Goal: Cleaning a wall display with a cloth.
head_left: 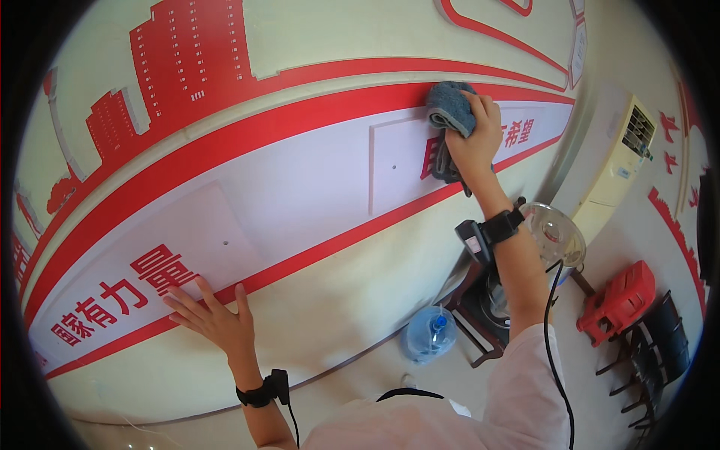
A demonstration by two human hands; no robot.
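Wall wipe, cloth in right hand

Cream wall with red-and-white banner panel fills view. Left hand at 7 o'clock, fingers spread flat on wall, holding nothing. Water jug on floor at 5 o'clock. Right hand at 1 o'clock clamps grey-blue cloth against panel.

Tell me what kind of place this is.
Probably a public hall or office room: a wall display panel with red building shapes and lettering, a standing air conditioner, stacked red stools. The right hand presses a blue-grey cloth on the panel.
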